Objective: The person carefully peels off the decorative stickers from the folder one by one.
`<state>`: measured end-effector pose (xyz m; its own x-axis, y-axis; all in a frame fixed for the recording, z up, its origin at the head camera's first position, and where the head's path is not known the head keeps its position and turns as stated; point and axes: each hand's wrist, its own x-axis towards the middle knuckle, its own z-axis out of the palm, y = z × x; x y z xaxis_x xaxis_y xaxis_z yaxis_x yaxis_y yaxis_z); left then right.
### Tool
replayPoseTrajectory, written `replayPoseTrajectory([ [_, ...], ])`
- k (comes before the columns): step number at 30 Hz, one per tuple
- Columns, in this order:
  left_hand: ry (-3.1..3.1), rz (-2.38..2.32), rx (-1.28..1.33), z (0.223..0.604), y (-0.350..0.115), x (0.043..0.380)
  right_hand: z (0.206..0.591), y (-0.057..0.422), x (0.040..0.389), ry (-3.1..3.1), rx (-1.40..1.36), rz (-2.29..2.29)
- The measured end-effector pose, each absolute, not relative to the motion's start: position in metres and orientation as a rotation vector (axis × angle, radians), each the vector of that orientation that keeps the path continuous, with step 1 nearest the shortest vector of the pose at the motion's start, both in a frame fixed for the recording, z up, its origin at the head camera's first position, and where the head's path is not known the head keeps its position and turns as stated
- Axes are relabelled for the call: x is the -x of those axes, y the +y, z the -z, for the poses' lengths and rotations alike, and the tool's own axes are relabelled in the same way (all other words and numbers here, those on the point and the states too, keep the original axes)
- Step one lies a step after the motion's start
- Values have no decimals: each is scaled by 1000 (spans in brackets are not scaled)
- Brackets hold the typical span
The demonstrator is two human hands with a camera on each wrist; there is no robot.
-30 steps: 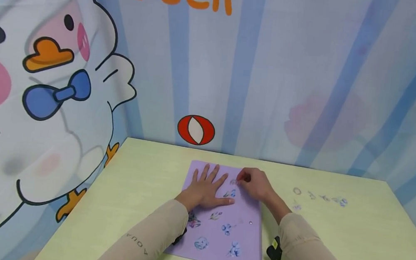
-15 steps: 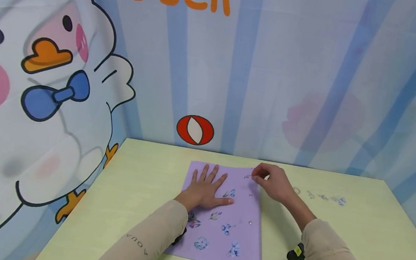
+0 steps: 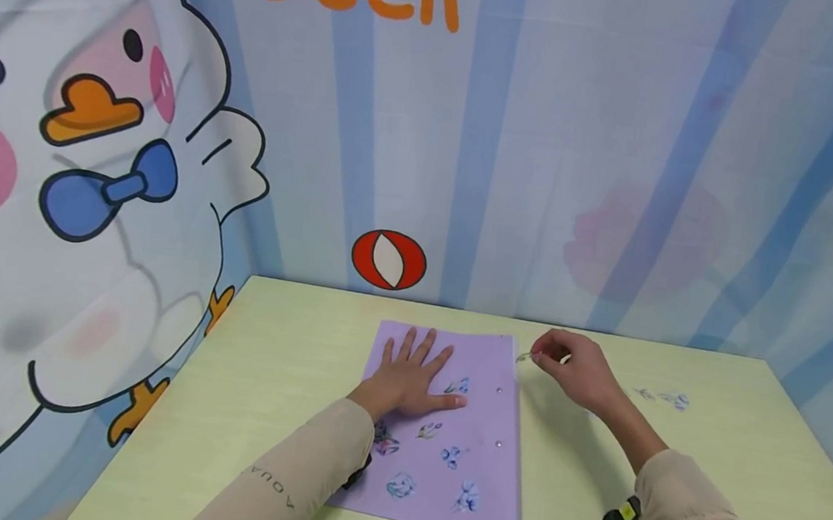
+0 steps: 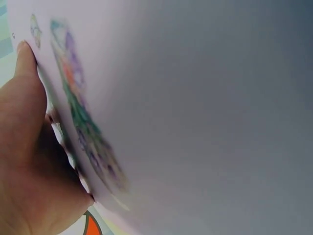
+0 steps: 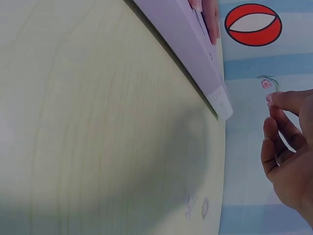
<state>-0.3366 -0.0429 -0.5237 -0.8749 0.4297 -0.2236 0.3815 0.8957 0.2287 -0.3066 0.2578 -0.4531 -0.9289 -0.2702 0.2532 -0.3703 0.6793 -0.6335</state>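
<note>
My left hand (image 3: 404, 386) rests flat with spread fingers on a purple folder (image 3: 503, 494) on the table. Several flower stickers, such as a blue flower sticker (image 3: 467, 497), are on its cover. Just past the folder's upper right corner, my right hand (image 3: 577, 374) pinches a small flower sticker (image 3: 523, 356) between thumb and fingertips, above the table. In the right wrist view this sticker (image 5: 266, 84) shows pink flowers and thin green leaves. The left wrist view shows the cover close up, with a blurred flower bouquet sticker (image 4: 80, 107) and the left thumb.
More flower stickers (image 3: 674, 399) lie on the pale yellow table (image 3: 265, 346) to the right, some hidden behind the right hand. A printed cloth backdrop (image 3: 549, 139) with a cartoon duck stands along the table's back and left.
My right hand has moved right from over the folder's upper part to beyond its right edge, carrying the pinched sticker. The left hand stays in place on the folder.
</note>
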Motion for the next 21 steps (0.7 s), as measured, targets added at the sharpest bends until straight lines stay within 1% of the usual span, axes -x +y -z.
replayPoseTrajectory([
  [6,2800,-264,-610,524,-44,336,452,273,304,-2780,-484,-1076],
  [16,2820,-283,-619,513,-44,327,448,302,295,-2792,-431,-1081],
  [21,2813,-258,-609,520,-44,332,448,320,291,-2816,-404,-1089],
])
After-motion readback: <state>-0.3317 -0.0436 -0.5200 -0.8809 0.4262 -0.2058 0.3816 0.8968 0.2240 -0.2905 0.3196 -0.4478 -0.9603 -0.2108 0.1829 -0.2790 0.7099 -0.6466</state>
